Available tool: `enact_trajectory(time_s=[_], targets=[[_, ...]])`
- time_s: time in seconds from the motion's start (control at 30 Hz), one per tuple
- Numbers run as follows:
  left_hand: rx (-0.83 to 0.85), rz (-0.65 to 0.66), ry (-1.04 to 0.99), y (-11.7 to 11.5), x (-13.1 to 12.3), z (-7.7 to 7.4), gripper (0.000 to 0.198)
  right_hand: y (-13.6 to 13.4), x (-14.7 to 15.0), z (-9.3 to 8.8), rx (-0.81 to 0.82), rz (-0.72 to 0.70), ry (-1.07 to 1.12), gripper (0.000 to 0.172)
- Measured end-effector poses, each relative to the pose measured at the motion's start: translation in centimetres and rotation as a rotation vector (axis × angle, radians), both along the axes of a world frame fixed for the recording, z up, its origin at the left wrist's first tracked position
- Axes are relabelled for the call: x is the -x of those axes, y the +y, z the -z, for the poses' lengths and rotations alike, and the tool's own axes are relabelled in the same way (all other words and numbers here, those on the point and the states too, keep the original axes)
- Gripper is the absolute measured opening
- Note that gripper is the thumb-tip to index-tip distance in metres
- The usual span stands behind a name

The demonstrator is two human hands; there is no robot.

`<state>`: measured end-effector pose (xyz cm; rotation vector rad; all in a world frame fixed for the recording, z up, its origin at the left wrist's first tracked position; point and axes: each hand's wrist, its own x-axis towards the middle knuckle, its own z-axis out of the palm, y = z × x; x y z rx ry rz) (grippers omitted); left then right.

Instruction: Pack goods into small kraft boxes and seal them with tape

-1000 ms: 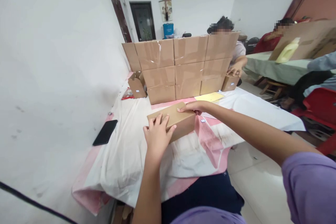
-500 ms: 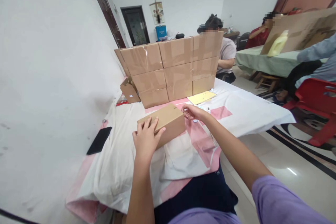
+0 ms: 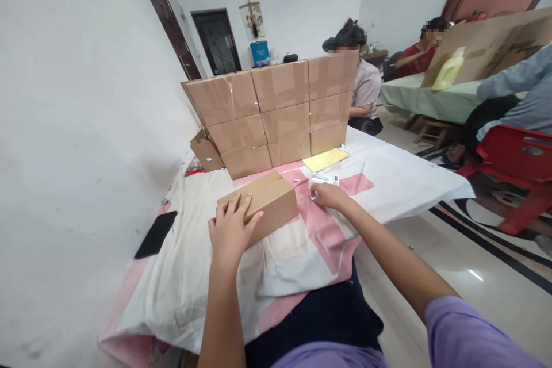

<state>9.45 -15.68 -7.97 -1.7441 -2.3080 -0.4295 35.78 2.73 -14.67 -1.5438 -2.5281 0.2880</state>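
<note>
A closed brown cardboard box (image 3: pixel 272 202) rests on the cloth-covered table in front of me. My left hand (image 3: pixel 230 223) lies on its near left end, fingers spread over the top and thumb along the near edge. To the right of the box, my right hand (image 3: pixel 328 195) is low over the cloth, its fingers pinched together. Something small and pale shows at those fingertips, too small to name. Just behind this hand lies a crumpled white packet (image 3: pixel 322 178), partly covered by it. A small pale piece (image 3: pixel 296 180) sits on the cloth between box and packet.
A screen of taped cardboard (image 3: pixel 280 112) stands across the table's back, with a yellow sheet (image 3: pixel 326 160) before it. A black phone (image 3: pixel 156 234) lies at left, near an open carton (image 3: pixel 207 152). Behind the screen sits a person (image 3: pixel 365 89); others sit farther right.
My right hand has moved away from the box's right end, rightward and down to the cloth beside the white packet. My left hand stays on the box. The view has shifted slightly.
</note>
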Motion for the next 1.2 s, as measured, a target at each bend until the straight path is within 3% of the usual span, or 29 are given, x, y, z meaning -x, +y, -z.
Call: enact_trajectory(time_s=[0.13, 0.4, 0.57, 0.7, 0.77, 0.93, 1.2], targets=[[-0.022, 0.007, 0.034, -0.2, -0.1, 0.2, 0.051, -0.2, 0.2, 0.4, -0.031, -0.032, 0.117, 0.014], [-0.006, 0.002, 0.024, -0.1, 0.2, 0.1, 0.052, -1.2, 2.0, 1.7, -0.067, 0.045, 0.485, 0.016], [0.035, 0.102, 0.000, -0.1, 2.9, 0.2, 0.055, -1.9, 5.2, 1.9, -0.047, 0.079, 0.789, 0.023], [-0.044, 0.168, 0.018, 0.0, 5.7, 1.4, 0.056, -3.0, 6.9, 2.4, 0.012, 0.045, 0.972, 0.017], [-0.081, 0.207, 0.038, 0.0, 6.6, 2.0, 0.056, -3.7, 7.1, 2.7, 0.033, 0.006, 0.949, 0.014], [-0.131, 0.264, 0.138, 0.1, 6.7, 2.5, 0.060, -4.6, 6.9, 2.7, -0.029, 0.021, 0.639, 0.023], [-0.142, 0.307, 0.168, 0.5, 6.2, 2.2, 0.060, -4.6, 6.7, 2.6, -0.060, -0.159, 0.786, 0.018]])
